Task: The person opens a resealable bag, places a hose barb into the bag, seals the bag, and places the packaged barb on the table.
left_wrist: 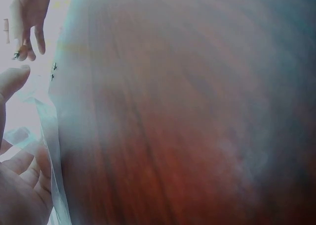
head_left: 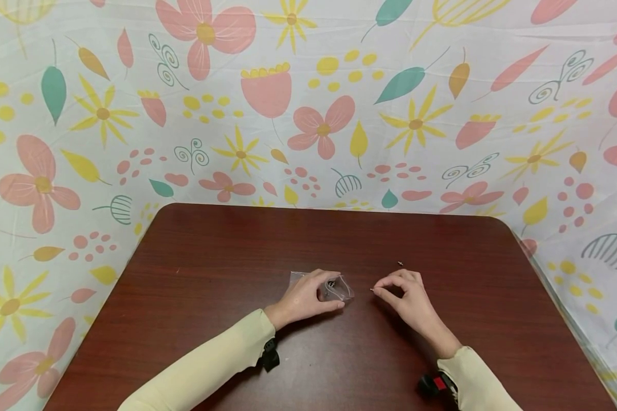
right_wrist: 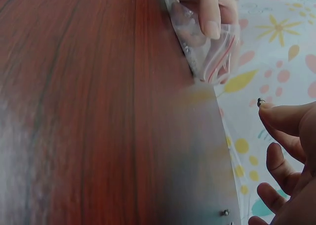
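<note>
My left hand (head_left: 302, 298) holds a clear zip bag (head_left: 345, 290), its fingers and thumb curled about the bag near its open mouth. Small dark metal pieces show inside it. In the right wrist view a red line runs along the zip bag's (right_wrist: 224, 59) mouth. To the right, apart from the bag, my right hand (head_left: 415, 303) pinches a small metal piece (right_wrist: 260, 102) between thumb and forefinger; it is too small to tell its exact kind. Another tiny metal piece (head_left: 400, 263) lies on the table just beyond the right hand.
The dark red-brown wooden table (head_left: 226, 245) has rounded far corners. Behind and beside it hangs a white cloth (head_left: 267, 171) printed with flowers and leaves. Dark straps with devices are on both wrists, below the pale yellow sleeves (head_left: 200, 365).
</note>
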Demonstrator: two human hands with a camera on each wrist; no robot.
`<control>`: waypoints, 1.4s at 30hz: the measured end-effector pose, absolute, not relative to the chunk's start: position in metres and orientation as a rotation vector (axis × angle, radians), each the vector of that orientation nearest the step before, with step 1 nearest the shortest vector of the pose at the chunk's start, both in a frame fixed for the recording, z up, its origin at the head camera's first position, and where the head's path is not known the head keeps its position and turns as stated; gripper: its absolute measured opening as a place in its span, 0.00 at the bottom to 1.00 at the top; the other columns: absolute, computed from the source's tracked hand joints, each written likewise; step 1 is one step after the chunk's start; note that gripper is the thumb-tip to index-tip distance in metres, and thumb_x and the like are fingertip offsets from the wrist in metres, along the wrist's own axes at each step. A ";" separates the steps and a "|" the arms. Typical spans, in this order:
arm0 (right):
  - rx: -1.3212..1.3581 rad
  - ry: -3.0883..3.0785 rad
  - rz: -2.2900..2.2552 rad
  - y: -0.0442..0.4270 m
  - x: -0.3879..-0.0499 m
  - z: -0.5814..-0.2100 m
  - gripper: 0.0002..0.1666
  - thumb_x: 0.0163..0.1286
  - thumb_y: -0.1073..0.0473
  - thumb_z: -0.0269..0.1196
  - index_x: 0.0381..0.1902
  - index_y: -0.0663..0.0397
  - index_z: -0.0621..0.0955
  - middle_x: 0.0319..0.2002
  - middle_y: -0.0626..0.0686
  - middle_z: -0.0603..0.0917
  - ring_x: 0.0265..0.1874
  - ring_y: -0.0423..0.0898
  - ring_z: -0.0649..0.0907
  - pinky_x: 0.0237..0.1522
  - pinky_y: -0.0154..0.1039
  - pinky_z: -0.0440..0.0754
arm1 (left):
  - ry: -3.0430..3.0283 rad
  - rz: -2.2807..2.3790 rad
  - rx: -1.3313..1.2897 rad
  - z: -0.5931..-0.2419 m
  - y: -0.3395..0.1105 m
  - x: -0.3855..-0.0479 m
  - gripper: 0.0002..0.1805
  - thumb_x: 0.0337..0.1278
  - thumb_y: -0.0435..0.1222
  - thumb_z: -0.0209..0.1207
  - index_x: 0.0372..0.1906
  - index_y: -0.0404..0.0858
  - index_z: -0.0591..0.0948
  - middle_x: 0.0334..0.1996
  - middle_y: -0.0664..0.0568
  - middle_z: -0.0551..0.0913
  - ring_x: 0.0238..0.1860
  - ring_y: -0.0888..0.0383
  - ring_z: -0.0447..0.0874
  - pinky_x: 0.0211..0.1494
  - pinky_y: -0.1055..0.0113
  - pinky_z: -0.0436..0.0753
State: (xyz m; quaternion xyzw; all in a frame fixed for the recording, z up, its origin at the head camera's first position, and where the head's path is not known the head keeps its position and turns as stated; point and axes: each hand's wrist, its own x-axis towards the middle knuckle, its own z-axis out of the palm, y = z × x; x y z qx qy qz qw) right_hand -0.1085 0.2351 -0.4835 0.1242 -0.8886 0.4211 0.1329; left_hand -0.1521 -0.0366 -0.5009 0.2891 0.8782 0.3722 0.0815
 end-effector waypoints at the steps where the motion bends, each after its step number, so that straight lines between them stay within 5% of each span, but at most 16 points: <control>1: 0.365 -2.573 1.226 0.234 -0.109 -0.484 0.12 0.59 0.68 0.77 0.30 0.42 0.89 0.35 0.47 0.82 0.51 0.55 0.72 0.57 0.49 0.63 | 2.622 1.115 0.864 -0.501 -0.037 -0.152 0.38 0.60 0.54 0.72 0.73 0.47 0.77 0.57 0.54 0.82 0.32 0.68 0.78 0.37 0.73 0.77; 17: 0.422 -2.638 1.196 0.212 -0.115 -0.489 0.12 0.61 0.66 0.77 0.32 0.40 0.89 0.36 0.43 0.82 0.50 0.52 0.73 0.50 0.44 0.67 | 2.631 1.128 0.899 -0.499 -0.038 -0.152 0.37 0.60 0.54 0.72 0.72 0.45 0.78 0.58 0.51 0.82 0.35 0.65 0.79 0.40 0.71 0.78; 42: 0.493 -2.668 1.089 0.193 -0.125 -0.489 0.09 0.60 0.65 0.77 0.33 0.44 0.89 0.36 0.47 0.81 0.49 0.57 0.74 0.54 0.57 0.66 | 2.559 1.207 0.857 -0.503 -0.042 -0.156 0.36 0.61 0.53 0.72 0.72 0.47 0.77 0.54 0.53 0.82 0.35 0.66 0.80 0.39 0.73 0.80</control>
